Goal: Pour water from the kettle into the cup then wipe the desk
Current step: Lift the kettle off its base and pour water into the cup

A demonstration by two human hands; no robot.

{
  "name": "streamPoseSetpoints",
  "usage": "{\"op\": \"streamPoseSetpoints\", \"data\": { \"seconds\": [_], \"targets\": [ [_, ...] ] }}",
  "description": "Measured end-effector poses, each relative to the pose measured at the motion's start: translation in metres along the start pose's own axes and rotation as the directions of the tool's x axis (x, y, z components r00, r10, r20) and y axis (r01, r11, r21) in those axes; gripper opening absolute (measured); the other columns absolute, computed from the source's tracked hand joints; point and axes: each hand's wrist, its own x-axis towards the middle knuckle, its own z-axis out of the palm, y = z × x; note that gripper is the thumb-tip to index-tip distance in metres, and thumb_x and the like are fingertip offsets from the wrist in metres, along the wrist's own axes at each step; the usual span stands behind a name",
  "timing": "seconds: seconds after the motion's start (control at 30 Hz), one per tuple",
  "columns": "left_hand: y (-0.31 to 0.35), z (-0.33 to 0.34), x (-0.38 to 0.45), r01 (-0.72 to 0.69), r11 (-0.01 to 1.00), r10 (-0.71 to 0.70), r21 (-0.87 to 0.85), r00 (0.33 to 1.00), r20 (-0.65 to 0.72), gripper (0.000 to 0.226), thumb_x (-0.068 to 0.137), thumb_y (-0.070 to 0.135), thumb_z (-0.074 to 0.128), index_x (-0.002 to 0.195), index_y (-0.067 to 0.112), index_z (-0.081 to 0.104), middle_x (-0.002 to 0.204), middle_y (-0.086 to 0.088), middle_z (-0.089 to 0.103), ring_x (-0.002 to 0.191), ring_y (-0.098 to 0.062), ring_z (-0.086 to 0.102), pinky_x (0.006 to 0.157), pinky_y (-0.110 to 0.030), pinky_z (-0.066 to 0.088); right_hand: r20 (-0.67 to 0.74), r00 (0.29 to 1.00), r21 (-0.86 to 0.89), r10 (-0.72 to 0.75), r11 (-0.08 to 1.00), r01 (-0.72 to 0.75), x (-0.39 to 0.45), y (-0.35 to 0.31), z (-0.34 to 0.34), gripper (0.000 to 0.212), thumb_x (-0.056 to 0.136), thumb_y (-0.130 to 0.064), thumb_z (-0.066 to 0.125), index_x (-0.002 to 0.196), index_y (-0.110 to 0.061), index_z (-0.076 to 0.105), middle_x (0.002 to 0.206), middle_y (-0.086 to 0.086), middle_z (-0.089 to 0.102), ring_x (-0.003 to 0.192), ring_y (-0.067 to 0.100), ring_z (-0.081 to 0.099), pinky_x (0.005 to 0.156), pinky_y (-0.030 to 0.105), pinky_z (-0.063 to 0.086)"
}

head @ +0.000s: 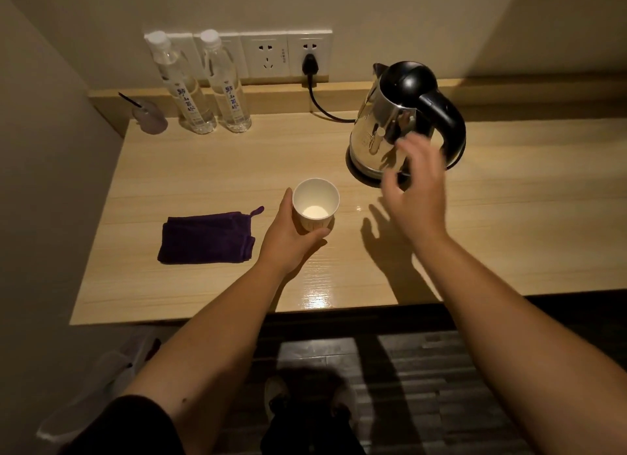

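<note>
A white paper cup (316,203) stands upright on the wooden desk (210,169), near the middle. My left hand (291,237) wraps around its lower part from the near left. A steel kettle (400,122) with a black lid and handle sits on its black base at the back right. My right hand (417,190) hovers in front of the kettle, blurred, fingers spread, holding nothing. A folded purple cloth (207,238) lies flat to the left of the cup.
Two clear water bottles (190,88) and a small glass (149,117) stand at the back left by the wall sockets (268,55). The kettle's cord (322,106) runs from a plug down across the back ledge. The desk's front edge (237,313) is near my body.
</note>
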Motion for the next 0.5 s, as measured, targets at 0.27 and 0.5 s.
{"op": "streamPoseSetpoints", "data": {
  "seconds": [0.27,0.5],
  "targets": [
    [-0.002,0.003,0.002,-0.001,1.0,0.002,0.016,0.999,-0.037,0.093,0.074,0.037,0.08,0.147,0.035,0.023,0.129,0.02,0.042,0.118,-0.003,0.039,0.086,-0.02,0.036,0.184,0.893,0.11,0.411,0.894,-0.434,0.066,0.041,-0.038,0.066,0.083,-0.035,0.071,0.139,-0.025,0.038,0.135,-0.003,0.049,0.12,0.014,0.048,0.092,0.031,0.043],
    [-0.002,0.006,0.004,0.003,1.0,-0.002,0.009,0.999,-0.049,0.089,0.074,0.036,0.081,0.143,0.039,0.025,0.125,0.021,0.043,0.115,-0.004,0.041,0.081,-0.015,0.035,0.28,0.846,0.37,0.453,0.762,-0.531,0.071,0.059,-0.035,0.029,0.077,-0.034,0.074,0.103,-0.039,0.063,0.106,-0.009,0.069,0.103,0.012,0.061,0.085,0.033,0.045]
  ]
}}
